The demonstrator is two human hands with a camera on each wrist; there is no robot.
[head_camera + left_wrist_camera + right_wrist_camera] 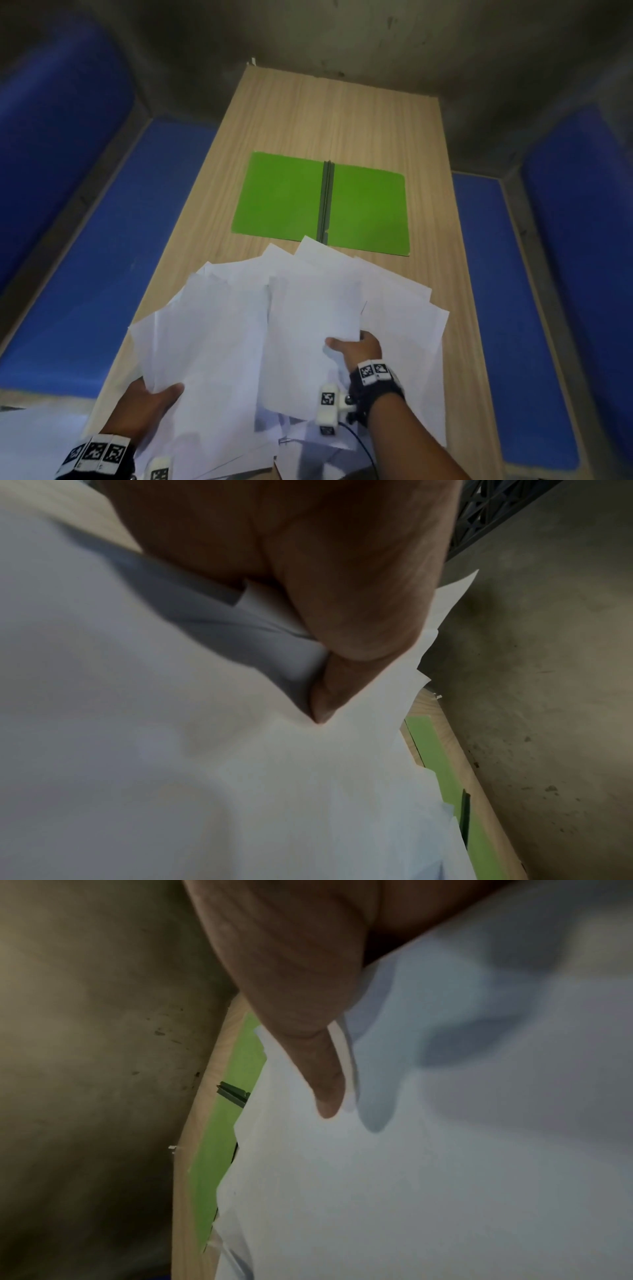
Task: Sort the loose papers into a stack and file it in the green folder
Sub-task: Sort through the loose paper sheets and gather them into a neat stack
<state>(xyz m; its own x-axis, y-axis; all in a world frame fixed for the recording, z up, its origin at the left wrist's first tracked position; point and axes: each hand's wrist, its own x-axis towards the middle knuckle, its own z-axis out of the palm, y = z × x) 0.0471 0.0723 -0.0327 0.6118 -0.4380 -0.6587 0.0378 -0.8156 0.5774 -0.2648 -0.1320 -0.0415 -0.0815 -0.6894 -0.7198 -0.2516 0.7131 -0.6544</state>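
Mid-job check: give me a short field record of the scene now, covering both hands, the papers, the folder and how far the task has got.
left hand: grip on the near left sheets, thumb on top
right hand: grip on a bunch of sheets, thumb on top
papers: fanned, overlapping, not squared
green folder: open flat beyond the papers, nothing filed in it; a sheet corner overlaps its near edge
table: wooden, holds everything
progress: gathering under way, stack not yet formed

Loose papers [274, 325] crowd the near table [342, 120]; bare wood beyond the green folder [284, 198].
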